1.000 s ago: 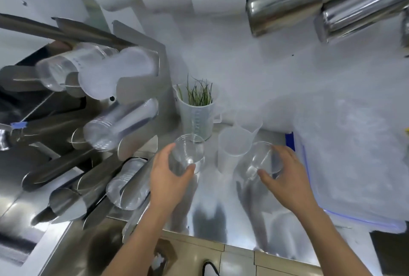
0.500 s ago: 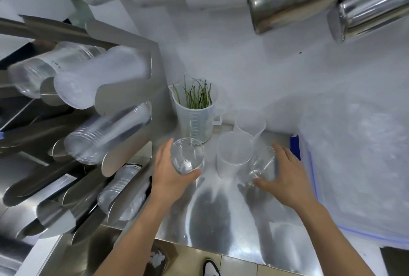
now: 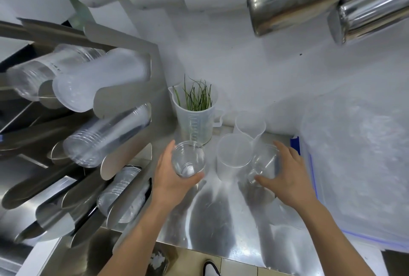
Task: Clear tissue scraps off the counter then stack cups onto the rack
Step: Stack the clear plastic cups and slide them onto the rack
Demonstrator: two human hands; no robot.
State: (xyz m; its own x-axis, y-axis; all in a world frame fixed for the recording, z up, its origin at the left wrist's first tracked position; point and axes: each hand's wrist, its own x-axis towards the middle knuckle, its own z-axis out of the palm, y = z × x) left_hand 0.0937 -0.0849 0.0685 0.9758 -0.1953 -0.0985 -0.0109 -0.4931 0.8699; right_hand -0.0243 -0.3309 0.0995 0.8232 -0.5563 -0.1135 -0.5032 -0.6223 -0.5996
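The left hand [image 3: 174, 178] is wrapped around a clear plastic cup [image 3: 188, 159], thumb at its base and fingers behind, holding it tilted with its mouth toward the camera, just in front of the translucent measuring jug holding green stems [image 3: 194, 116]. The right hand [image 3: 285, 174] curls around a second clear plastic cup [image 3: 263, 163] on the shiny steel worktop [image 3: 221, 220], right of the jug. A frosted plastic beaker [image 3: 233, 154] stands between the two cups. Left of the jug, the slanted steel rack [image 3: 124, 160] carries rows of stacked clear cups [image 3: 104, 136].
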